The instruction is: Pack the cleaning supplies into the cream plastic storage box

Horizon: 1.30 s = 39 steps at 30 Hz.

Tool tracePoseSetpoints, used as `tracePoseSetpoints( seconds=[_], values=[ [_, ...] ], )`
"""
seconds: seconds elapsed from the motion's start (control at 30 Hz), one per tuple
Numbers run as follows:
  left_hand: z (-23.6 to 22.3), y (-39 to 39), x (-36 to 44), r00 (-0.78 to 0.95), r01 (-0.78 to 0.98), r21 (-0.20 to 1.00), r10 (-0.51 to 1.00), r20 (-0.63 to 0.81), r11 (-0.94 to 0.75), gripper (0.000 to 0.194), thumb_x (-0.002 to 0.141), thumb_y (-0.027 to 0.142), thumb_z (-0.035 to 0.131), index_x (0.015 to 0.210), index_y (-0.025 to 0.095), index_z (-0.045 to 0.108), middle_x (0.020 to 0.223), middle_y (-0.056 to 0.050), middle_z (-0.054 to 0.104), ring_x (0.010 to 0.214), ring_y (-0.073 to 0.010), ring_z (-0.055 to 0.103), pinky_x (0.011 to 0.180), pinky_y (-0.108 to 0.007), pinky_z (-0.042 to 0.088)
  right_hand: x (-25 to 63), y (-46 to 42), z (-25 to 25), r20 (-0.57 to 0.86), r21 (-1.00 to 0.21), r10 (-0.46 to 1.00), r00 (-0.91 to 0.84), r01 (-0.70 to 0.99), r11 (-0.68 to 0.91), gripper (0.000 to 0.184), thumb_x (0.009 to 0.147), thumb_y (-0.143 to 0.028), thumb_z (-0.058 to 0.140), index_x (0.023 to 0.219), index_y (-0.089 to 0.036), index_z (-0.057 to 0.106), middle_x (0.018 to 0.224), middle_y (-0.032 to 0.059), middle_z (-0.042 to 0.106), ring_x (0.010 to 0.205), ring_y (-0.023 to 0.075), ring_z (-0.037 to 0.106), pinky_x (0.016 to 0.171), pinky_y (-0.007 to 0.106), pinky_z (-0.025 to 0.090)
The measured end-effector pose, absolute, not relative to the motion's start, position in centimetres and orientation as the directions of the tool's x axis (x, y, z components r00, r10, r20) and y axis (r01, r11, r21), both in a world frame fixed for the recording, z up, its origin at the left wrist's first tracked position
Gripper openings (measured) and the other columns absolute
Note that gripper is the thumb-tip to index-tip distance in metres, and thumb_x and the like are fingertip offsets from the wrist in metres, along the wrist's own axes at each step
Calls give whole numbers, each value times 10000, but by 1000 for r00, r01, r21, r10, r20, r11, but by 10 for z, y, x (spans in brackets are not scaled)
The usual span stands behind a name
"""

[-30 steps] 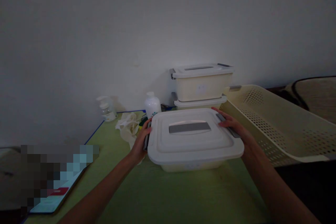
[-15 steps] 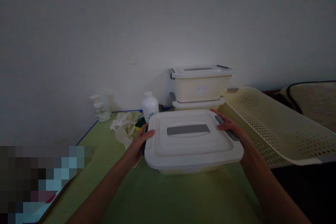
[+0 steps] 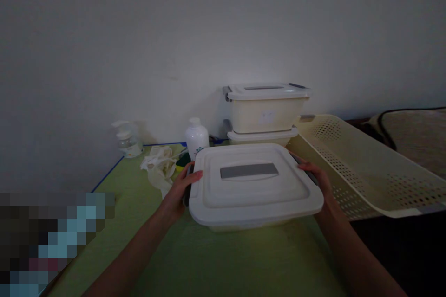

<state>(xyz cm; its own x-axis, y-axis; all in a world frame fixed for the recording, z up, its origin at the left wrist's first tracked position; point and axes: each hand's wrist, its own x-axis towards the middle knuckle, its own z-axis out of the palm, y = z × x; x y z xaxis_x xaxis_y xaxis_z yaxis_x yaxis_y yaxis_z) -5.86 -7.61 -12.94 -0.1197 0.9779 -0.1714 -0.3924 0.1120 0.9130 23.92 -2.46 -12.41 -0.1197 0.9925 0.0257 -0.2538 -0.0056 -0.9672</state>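
While the left hand grips one short side of a lidded box, the right hand grips the opposite short side, so that the box is held between the two. The fingers of each hand are closed about its ends: the left thumb lies over the rim of the white lid, and the right thumb rests at the grey clip on the other end. The lid is seated on the box and bears a flat grey handle at its centre. The box is over the green counter, in front of the wearer; whether its base touches the surface cannot be told.

Behind it, near the wall, an upper box of similar form sits on a lower box, whose base is hidden. To the left of this stack stands a white bottle, upright; beside it lie a green-and-yellow sponge and a crumpled white material. A clear pump bottle stands farther left. At right extends a cream perforated basket. The lower left corner is obscured by pixelation.
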Motion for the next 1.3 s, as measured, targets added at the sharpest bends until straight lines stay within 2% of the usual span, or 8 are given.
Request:
tracePoseSetpoints(
  seconds=[0.27,0.57,0.8,1.0,1.07,1.13,1.2,1.3],
  values=[
    [-133,-78,-57,-132,-420,902,977,-169,99,598,496,336,812,1035,190,599,841,-25,694,790,-221,655,609,-250,503,241,-22,-139,60,-962,998,-25,-269,51,476,701,-329,528,1174,-312,578,1195,-36,631,1181,229,516,997,380,411],
    [-144,-76,-62,-116,-401,915,989,-96,42,583,522,453,799,1011,194,617,900,-73,700,908,-271,644,730,-321,523,242,-21,-140,100,-975,995,-2,-200,98,504,697,-371,546,1196,-297,559,1166,3,648,1140,256,550,941,414,456],
    [-140,-76,-60,-137,-319,947,987,-85,37,536,521,587,758,856,190,625,817,-30,683,809,-203,638,627,-238,491,243,-21,-136,133,-981,991,23,-137,135,440,669,-400,590,1098,-302,599,1062,3,689,1004,247,633,852,398,508],
    [-139,-85,-81,-210,-161,987,977,-38,3,490,661,468,709,1065,229,567,839,2,624,742,-157,592,530,-199,423,252,-30,-122,199,-980,979,42,0,199,291,688,-377,648,960,-272,659,1070,39,686,1019,262,621,857,418,502],
    [-138,-95,-92,-262,-41,994,962,83,-97,490,675,412,705,1103,229,550,901,-16,616,844,-185,590,636,-245,460,257,-41,-114,245,-968,968,55,67,242,275,733,-424,625,965,-283,671,1109,32,672,1080,262,587,941,436,443],
    [-136,-108,-100,-247,118,967,937,247,-224,426,706,371,679,1090,220,576,1050,-54,604,1042,-225,547,849,-321,441,264,-56,-106,293,-948,954,59,143,283,288,742,-464,629,977,-306,684,1156,11,652,1158,265,530,1039,443,335],
    [-136,-122,-104,-164,248,921,924,346,-301,385,741,348,651,1105,234,597,1230,-72,546,1222,-249,437,1028,-374,314,270,-72,-102,329,-922,943,50,232,309,321,719,-494,650,982,-316,697,1167,5,646,1216,291,471,1083,464,249],
    [-138,-138,-100,-29,357,873,930,366,-332,485,753,357,654,1219,274,551,1404,-61,417,1351,-255,271,1120,-408,153,275,-90,-108,366,-845,930,-14,414,339,420,708,-552,631,1053,-316,676,1208,15,622,1213,324,469,1070,507,262]
  ],
)
